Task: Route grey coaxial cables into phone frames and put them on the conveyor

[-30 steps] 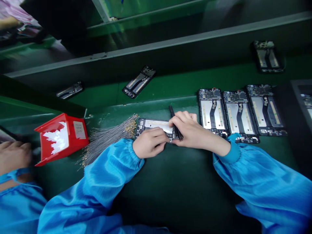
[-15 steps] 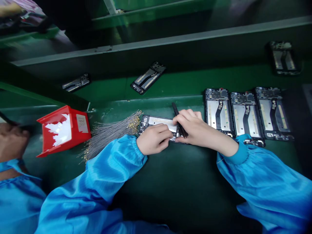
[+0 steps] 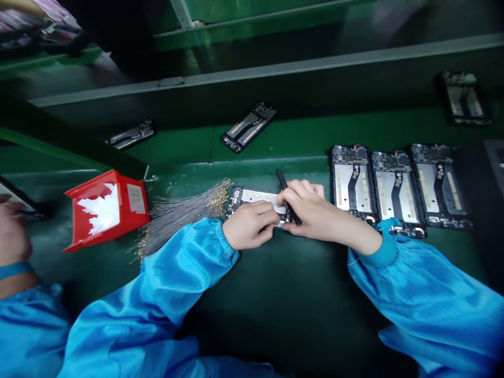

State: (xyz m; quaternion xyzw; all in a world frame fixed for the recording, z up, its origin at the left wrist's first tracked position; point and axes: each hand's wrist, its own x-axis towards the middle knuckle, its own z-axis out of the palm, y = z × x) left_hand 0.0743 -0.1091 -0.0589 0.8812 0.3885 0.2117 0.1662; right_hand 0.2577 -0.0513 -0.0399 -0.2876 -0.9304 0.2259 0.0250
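An opened phone chassis [image 3: 255, 196] lies sideways on the green bench in front of me. My left hand [image 3: 252, 224] rests over its lower middle with the fingers curled closed; what they pinch, if anything, is hidden. My right hand [image 3: 305, 206] is closed around black tweezers [image 3: 284, 184], which slant across the chassis's right end. Its fingertips touch the chassis near the left fingertips. Just left of the chassis spreads a bundle of thin grey cables [image 3: 183, 210] with gold-coloured ends.
A red bin [image 3: 136, 220] of white pieces stands at left, beside a co-worker's hand [image 3: 13, 233]. Three opened phones [image 3: 354, 184] stand in a row at right. More lie farther back, including a tilted one [image 3: 249, 127]. A ledge [image 3: 252, 73] crosses behind.
The tweezers have tilted slightly in my right hand, while both hands stay at the chassis. At far left, the co-worker's hand has shifted, and a phone-like piece now shows there.
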